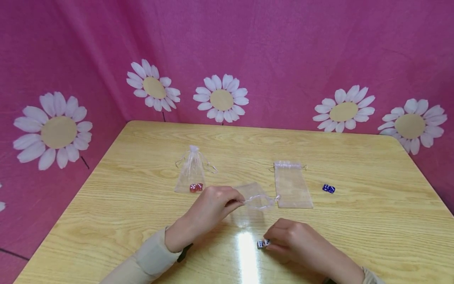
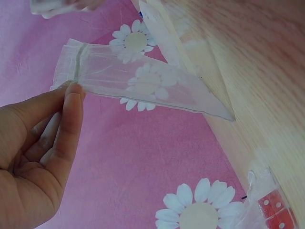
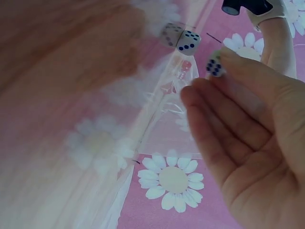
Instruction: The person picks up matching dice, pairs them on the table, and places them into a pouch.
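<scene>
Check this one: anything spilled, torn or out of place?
Nothing stands out: red dice sit inside the cinched bag, blue dice lie together beside the flat bag, and the right hand pinches a white die.

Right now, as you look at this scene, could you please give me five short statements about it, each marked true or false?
1. The left hand pinches a sheer bag. True.
2. The right hand holds nothing. False: it pinches a white die.
3. The red dice lie outside every bag. False: they are inside the gathered bag.
4. The blue dice lie to the right of the flat bag. True.
5. The curtain is plain green. False: it is pink with white flowers.
</scene>
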Demonstrator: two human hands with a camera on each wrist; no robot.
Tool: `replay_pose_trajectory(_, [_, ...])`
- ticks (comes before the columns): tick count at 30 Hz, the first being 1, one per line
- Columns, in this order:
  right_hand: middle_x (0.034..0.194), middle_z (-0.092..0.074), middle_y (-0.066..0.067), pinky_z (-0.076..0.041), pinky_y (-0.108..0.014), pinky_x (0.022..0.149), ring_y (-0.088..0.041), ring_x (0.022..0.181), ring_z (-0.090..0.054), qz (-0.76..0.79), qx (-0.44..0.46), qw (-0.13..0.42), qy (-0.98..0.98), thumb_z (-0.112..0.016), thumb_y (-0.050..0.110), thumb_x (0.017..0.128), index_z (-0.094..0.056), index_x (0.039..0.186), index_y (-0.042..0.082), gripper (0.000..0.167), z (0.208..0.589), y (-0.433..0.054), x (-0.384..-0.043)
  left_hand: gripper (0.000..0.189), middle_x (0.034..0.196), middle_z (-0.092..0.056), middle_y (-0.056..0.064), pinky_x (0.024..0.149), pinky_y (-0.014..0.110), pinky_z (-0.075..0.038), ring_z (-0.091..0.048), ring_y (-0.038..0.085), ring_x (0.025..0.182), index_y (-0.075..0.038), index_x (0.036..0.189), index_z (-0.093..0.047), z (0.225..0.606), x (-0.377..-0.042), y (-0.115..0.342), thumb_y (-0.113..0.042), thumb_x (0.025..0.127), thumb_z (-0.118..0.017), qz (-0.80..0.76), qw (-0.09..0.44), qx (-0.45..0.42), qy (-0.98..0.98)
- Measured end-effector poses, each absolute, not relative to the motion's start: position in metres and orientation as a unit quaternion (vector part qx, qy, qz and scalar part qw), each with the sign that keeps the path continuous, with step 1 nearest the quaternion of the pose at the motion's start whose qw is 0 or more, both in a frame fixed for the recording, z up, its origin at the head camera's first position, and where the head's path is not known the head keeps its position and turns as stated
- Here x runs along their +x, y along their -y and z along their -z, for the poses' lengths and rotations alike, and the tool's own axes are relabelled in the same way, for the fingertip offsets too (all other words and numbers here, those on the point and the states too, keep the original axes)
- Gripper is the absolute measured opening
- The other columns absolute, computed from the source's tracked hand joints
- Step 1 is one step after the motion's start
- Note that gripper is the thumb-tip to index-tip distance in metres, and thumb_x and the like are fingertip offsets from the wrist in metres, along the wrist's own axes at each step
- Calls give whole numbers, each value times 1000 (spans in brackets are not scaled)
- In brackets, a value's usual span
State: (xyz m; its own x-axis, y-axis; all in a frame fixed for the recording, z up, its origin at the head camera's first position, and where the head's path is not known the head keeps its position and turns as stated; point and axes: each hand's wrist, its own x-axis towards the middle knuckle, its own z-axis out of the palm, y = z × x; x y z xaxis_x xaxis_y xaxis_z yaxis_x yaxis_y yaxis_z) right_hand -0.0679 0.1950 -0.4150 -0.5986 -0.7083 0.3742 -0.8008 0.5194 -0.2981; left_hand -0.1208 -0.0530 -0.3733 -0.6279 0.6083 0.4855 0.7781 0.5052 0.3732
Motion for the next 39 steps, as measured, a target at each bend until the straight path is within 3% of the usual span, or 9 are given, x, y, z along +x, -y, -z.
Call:
replay_pose_trajectory(14, [98, -71, 9, -51, -8, 82, -3, 89, -67, -340, 470, 137, 803, -74, 16, 87, -71, 104, 18, 17, 410, -190, -67, 5, 79, -76, 1, 63, 10, -54, -71, 7, 70, -7, 84, -75, 372, -121, 54, -10, 87, -72, 292, 156, -410, 850])
replay_pose_trajectory(25, [91, -74, -12, -52, -17, 97, -19, 91, -68, -403, 489, 317, 706, -68, 16, 92, -73, 97, -1, 19, 399, -179, -73, 5, 80, -76, 1, 63, 10, -53, -70, 7, 70, -7, 84, -75, 371, -120, 53, -10, 87, -73, 293, 158, -410, 849])
replay_pose_trajectory(31, [88, -74, -17, -53, -19, 97, -20, 91, -69, -392, 455, 406, 689, -68, 14, 92, -73, 90, -9, 23, 393, -177, -82, 4, 80, -76, 1, 63, 9, -53, -69, 6, 70, -7, 84, -75, 370, -118, 53, -10, 86, -73, 301, 154, -410, 847])
replay_pose_trajectory(39, [88, -74, -19, -52, -17, 97, -23, 90, -69, -354, 418, 432, 716, -66, 18, 94, -74, 90, -7, 26, 396, -178, -86, 3, 81, -77, 2, 62, 8, -52, -69, 5, 70, -8, 84, -76, 370, -118, 53, -8, 86, -73, 307, 158, -418, 840])
